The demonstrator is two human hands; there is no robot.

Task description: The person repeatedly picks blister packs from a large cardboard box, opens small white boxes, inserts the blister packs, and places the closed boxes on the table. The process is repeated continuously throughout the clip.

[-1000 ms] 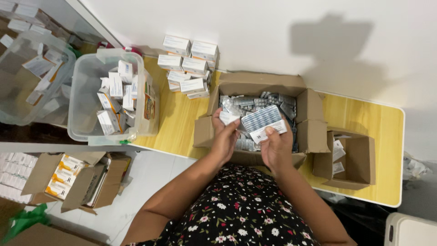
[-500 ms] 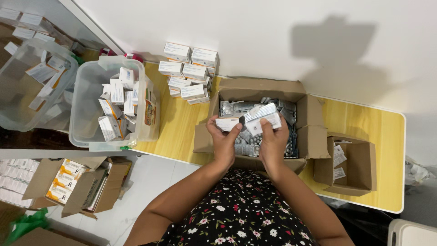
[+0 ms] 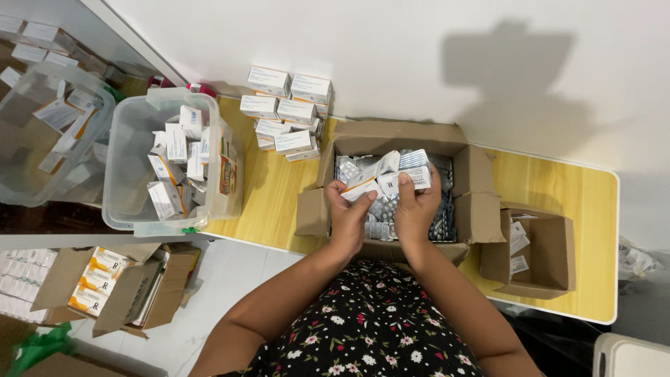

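Now mid-sort — left hand [image 3: 347,209] and right hand [image 3: 417,206] both grasp a small white medicine carton [image 3: 382,180] over the open cardboard box [image 3: 391,136] of blister strips [image 3: 380,209] — the next move likely calls for a steady pinch.

The table [image 3: 558,188] has a light wood top, smooth, with a soft shine. On it the open carton [image 3: 391,139] is plain brown cardboard, matt and a little rough, and its flaps are creased. Inside, the blister strips [image 3: 380,209] look like silver foil, shiny and bumpy. The left hand [image 3: 347,213] and the right hand [image 3: 417,206] hold a small white box [image 3: 391,178] of thin, smooth card. At the far side, the stacked white boxes [image 3: 286,112] have the same matt card. On the left, the tub [image 3: 132,174] is clear plastic, glossy and a bit cloudy. The dress [image 3: 370,328] is soft black cloth with printed flowers.
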